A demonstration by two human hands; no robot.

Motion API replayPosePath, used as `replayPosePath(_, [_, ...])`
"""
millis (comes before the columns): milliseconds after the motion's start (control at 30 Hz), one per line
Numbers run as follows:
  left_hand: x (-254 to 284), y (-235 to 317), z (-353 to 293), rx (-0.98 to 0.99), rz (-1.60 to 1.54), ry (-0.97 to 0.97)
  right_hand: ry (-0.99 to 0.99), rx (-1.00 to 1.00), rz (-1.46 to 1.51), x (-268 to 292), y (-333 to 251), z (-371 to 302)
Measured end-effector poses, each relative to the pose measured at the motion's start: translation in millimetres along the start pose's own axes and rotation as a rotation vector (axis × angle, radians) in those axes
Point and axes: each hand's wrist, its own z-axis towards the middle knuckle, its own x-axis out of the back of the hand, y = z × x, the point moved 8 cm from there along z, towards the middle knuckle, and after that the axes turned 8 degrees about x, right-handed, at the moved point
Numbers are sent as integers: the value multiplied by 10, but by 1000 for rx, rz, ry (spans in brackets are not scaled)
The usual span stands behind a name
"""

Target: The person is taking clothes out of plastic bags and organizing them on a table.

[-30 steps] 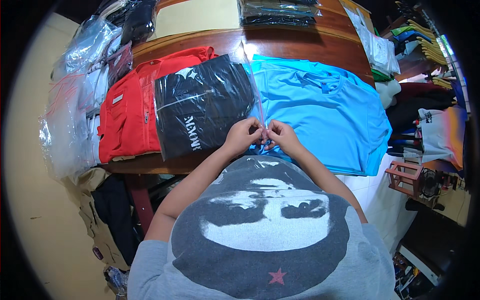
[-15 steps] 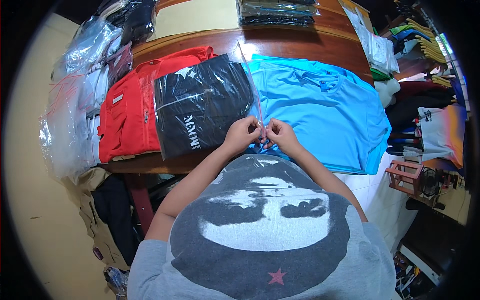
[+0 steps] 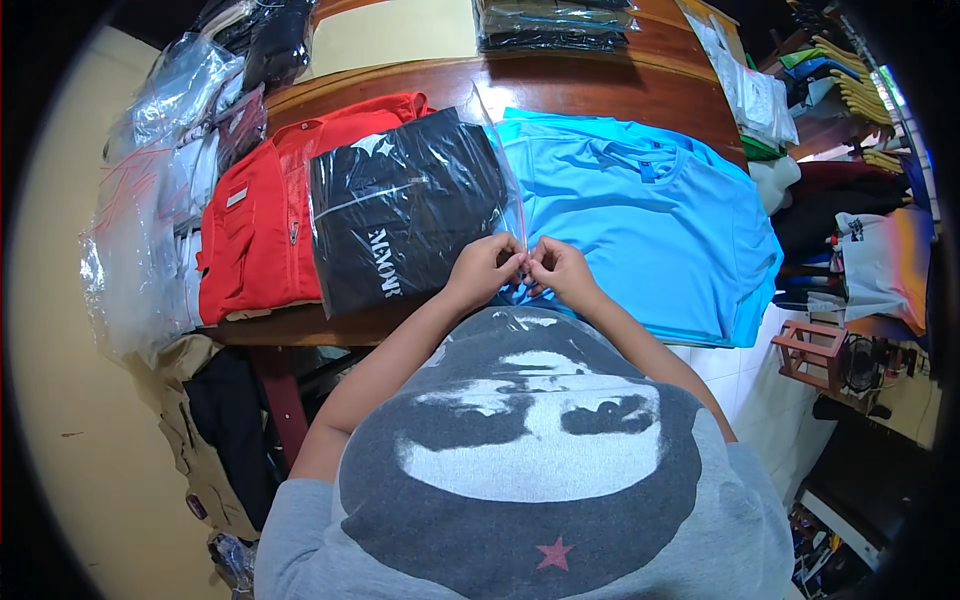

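A folded black garment with white lettering lies inside a clear plastic bag [image 3: 410,215], its zip-strip edge running down the right side. My left hand [image 3: 489,268] pinches that edge near its lower end. Right beside it, my right hand [image 3: 562,275] pinches the same edge, the fingertips of both hands almost touching. Under the bag's left part lies a red zippered garment [image 3: 255,230]. To the right, light-blue T-shirts [image 3: 650,230] are spread flat in a stack, partly under my right hand.
Clear plastic bags [image 3: 130,250] are heaped at the left edge of the wooden table [image 3: 600,90]. Packed dark garments [image 3: 555,28] sit at the far side. A small reddish wooden stool [image 3: 810,355] stands on the floor at right, below hanging clothes [image 3: 880,265].
Both hands stay almost in place on the bag's edge, with slight finger movement. The bag and garments are nearly unchanged.
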Motion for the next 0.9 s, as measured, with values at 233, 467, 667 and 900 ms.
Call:
replayPosePath(233, [-5,-13,12,-25,-22,-2,16,-14,14,15,19,3])
replayPosePath(467, [-3,0,14,-26,-2,2,31,-1,20,0,-11,-4])
replayPosePath(667, [12,-22,21,-61,15,23,35,26,-13,-3,-25,0])
replayPosePath(900, [-2,45,25,-30,117,-16,-8,-64,7,-49,-140,36])
